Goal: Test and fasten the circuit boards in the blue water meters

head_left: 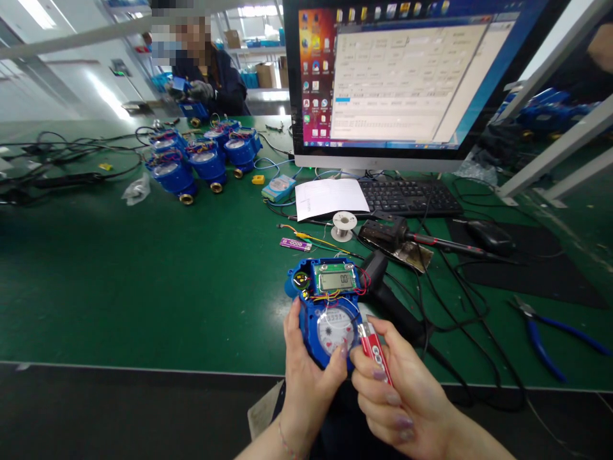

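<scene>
My left hand (306, 377) grips a blue water meter (328, 306) from the left side, holding it just above the table's front edge. Its cover is off: a small LCD, a green board and coloured wires show above the round dial. My right hand (402, 396) holds a small red and white stick-shaped tool (375, 350) with its tip against the meter's lower right rim.
Several more blue meters (201, 160) stand at the back left of the green mat (143, 275), where a co-worker (211, 70) handles another. A monitor (412, 76), keyboard (407, 197), mouse (488, 235), soldering iron (431, 243), solder spool (343, 225), paper sheet (330, 197), blue pliers (546, 338) and cables lie around.
</scene>
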Action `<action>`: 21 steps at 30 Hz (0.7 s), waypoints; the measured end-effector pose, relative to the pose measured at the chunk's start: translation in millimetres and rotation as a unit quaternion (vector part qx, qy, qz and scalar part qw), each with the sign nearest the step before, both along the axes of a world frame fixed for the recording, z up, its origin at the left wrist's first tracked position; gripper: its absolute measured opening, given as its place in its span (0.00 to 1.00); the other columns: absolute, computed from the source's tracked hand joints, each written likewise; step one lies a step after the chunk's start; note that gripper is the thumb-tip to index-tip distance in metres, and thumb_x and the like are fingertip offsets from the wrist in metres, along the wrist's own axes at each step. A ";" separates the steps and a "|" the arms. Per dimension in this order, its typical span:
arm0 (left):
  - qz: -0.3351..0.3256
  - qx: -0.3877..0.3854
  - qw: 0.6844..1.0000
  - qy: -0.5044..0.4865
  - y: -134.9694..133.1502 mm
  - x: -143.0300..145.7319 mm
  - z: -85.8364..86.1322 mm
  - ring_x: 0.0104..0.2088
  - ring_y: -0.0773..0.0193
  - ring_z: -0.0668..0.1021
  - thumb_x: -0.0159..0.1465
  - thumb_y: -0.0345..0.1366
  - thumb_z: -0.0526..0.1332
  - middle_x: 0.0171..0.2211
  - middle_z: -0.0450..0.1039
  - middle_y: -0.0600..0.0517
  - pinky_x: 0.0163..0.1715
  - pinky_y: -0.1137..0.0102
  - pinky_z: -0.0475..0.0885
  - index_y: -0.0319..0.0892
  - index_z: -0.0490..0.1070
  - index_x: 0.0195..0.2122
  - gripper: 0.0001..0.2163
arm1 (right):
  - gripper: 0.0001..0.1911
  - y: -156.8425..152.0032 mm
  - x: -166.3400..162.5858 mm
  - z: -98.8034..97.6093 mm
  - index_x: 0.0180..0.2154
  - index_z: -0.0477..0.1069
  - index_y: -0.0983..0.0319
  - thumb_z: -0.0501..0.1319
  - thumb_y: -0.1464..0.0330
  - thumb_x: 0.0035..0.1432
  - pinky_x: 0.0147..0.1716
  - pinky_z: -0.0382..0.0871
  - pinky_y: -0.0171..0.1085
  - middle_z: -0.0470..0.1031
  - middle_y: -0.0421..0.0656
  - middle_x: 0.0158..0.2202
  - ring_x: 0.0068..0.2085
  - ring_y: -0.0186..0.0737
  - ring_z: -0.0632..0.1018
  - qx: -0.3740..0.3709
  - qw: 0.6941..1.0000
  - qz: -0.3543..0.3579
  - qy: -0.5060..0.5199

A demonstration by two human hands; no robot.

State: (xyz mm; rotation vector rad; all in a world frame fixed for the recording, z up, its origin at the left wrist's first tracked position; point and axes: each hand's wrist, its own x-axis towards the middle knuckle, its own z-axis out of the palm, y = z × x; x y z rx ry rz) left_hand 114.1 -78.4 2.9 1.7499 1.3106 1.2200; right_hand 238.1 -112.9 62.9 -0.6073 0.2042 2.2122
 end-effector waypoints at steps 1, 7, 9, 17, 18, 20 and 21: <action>0.003 0.001 1.000 -0.001 -0.1 0.3 0.0 0.57 0.50 0.61 0.56 0.41 0.59 0.57 0.53 0.43 0.55 0.51 0.61 0.47 0.44 0.60 0.33 | 0.38 0.2 0.1 0.0 0.12 0.55 0.63 0.28 0.48 0.58 0.04 0.43 0.25 0.46 0.35 0.07 0.06 0.25 0.51 0.001 1.000 0.003 0.000; 0.009 0.002 1.000 -0.004 -0.4 0.5 0.6 0.57 0.50 0.62 0.56 0.41 0.59 0.56 0.54 0.43 0.55 0.52 0.61 0.47 0.44 0.60 0.33 | 0.37 -0.4 1.9 -5.8 0.13 0.57 0.63 0.28 0.49 0.58 0.04 0.45 0.25 0.47 0.35 0.07 0.07 0.26 0.52 0.022 1.000 0.007 0.008; 0.008 0.001 1.000 -0.004 -0.4 0.2 1.5 0.56 0.50 0.62 0.56 0.42 0.59 0.57 0.54 0.43 0.55 0.52 0.61 0.47 0.44 0.60 0.33 | 0.37 -1.1 2.0 -8.1 0.13 0.58 0.63 0.28 0.50 0.58 0.04 0.45 0.25 0.47 0.35 0.07 0.07 0.26 0.52 0.035 0.999 0.005 0.016; 0.007 0.013 1.000 -0.002 -0.6 0.6 3.4 0.55 0.51 0.64 0.56 0.41 0.59 0.55 0.55 0.42 0.53 0.56 0.64 0.43 0.46 0.60 0.33 | 0.33 -1.3 0.4 -6.9 0.13 0.58 0.63 0.29 0.54 0.57 0.04 0.45 0.25 0.48 0.35 0.08 0.07 0.26 0.51 0.061 0.997 0.025 0.028; 0.008 0.013 1.000 -0.004 -0.5 0.7 3.1 0.55 0.51 0.64 0.56 0.41 0.59 0.55 0.55 0.42 0.53 0.56 0.64 0.43 0.46 0.60 0.33 | 0.33 -1.3 0.2 -6.9 0.13 0.58 0.63 0.29 0.55 0.57 0.04 0.45 0.26 0.48 0.35 0.08 0.07 0.26 0.51 0.061 0.997 0.029 0.027; 0.008 0.012 1.000 -0.006 -0.2 0.6 2.7 0.56 0.50 0.64 0.56 0.41 0.59 0.56 0.55 0.42 0.54 0.55 0.63 0.43 0.46 0.60 0.33 | 0.34 -1.3 0.1 -7.4 0.13 0.58 0.63 0.29 0.54 0.57 0.04 0.45 0.26 0.48 0.35 0.08 0.07 0.26 0.51 0.060 0.997 0.031 0.024; 0.007 0.010 1.000 -0.007 -0.2 0.4 2.5 0.56 0.50 0.63 0.56 0.41 0.59 0.56 0.55 0.42 0.54 0.55 0.62 0.43 0.46 0.60 0.33 | 0.34 -1.2 0.1 -7.8 0.13 0.58 0.63 0.29 0.54 0.57 0.04 0.45 0.26 0.48 0.35 0.08 0.07 0.26 0.51 0.060 0.997 0.033 0.023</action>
